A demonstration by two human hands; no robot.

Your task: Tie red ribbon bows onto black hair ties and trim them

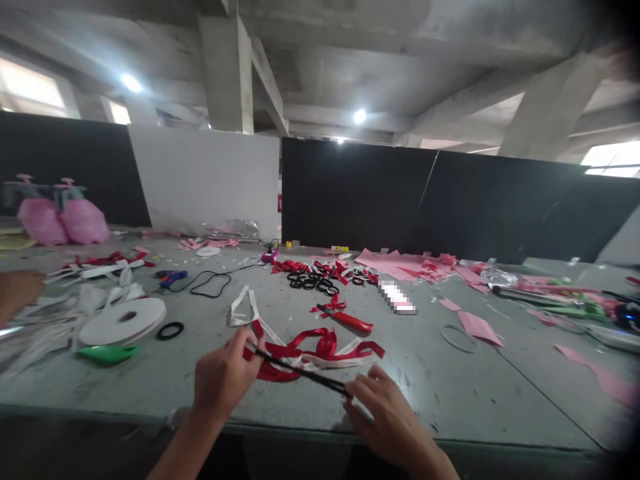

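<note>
Between my two hands a black elastic hair tie (303, 372) is stretched into a narrow loop above the table's front edge. My left hand (226, 367) pinches one end, with a piece of red ribbon (257, 329) at its fingertips. My right hand (383, 410) is closed on the other end. Just behind the hair tie lies a loose heap of red and white ribbon (325, 343). Farther back are red-handled scissors or a cutter (353, 321), its exact kind unclear, and a pile of black hair ties (313, 281) beside red bows (290, 267).
At left are a white ribbon spool (110, 323), a green object (107, 355), a single black ring (171, 331) and a blue glue gun (173, 278). Another person's hand (17, 293) reaches in there. Pink scraps (480, 328) lie at right; dark panels (360, 193) stand behind.
</note>
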